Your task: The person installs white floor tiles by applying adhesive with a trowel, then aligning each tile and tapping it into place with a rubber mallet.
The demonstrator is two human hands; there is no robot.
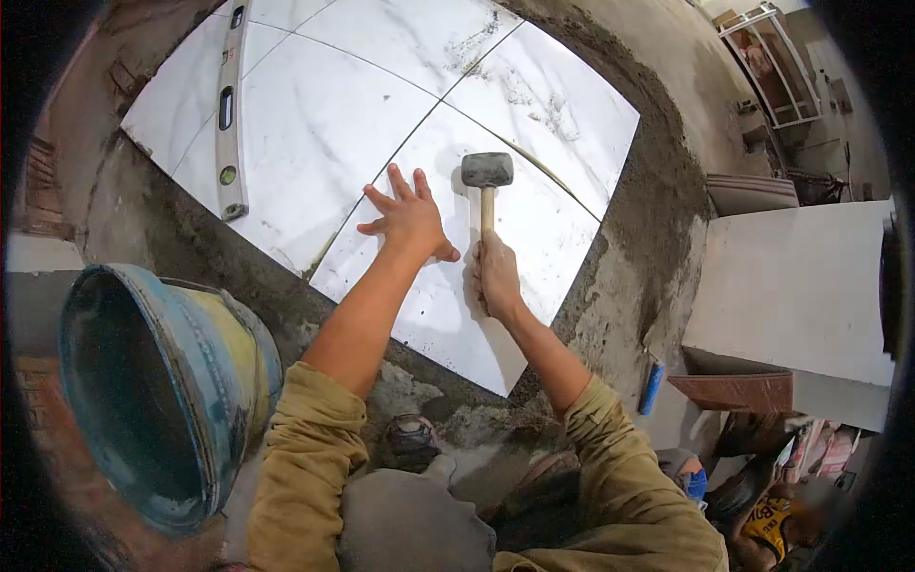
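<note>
My right hand grips the wooden handle of a rubber mallet, whose dark head is over a white marbled floor tile. To its left, my left hand has its fingers spread against the same tile, near the joint with the neighbouring tile. Further tiles lie beyond, with dark joints between them and grey smears on their faces. A spirit level rests lengthwise on the tiles at the left, out of reach of both hands.
A large bluish bucket stands at the lower left. Wet mortar borders the tiles. On the right are a blue-handled tool, a pale box-like block and stacked tiles. Another person is at the lower right.
</note>
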